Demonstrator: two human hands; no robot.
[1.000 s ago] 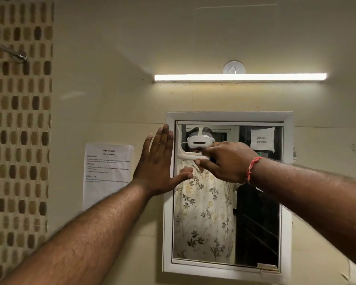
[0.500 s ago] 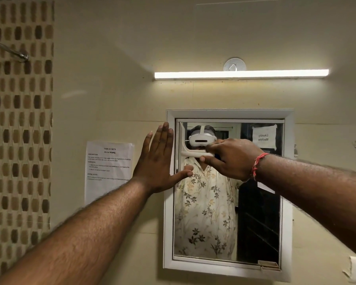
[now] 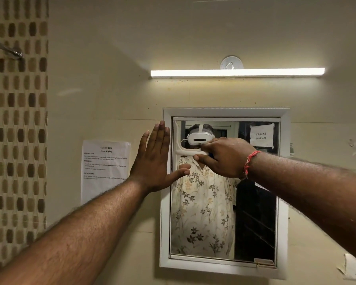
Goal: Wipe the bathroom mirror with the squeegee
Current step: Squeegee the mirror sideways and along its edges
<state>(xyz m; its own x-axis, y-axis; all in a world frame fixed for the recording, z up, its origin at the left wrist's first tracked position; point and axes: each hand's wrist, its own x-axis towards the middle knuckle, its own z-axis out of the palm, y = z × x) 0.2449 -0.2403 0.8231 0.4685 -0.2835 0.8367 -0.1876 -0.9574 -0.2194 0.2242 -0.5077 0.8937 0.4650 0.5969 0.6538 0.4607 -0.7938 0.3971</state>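
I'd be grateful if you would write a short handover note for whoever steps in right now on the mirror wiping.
Left hand: open and flat, braced on the wall and the mirror frame's left edge, thumb over the glass. It holds nothing.
Right hand: closed on the white squeegee's handle.
Squeegee: its blade stands upright along the left edge of the mirror, near the top.
Done: tool in hand and placed at the upper left. Whether any glass has been wiped cannot be told.
Left: probably draw the blade across the glass, then work down to the bottom.
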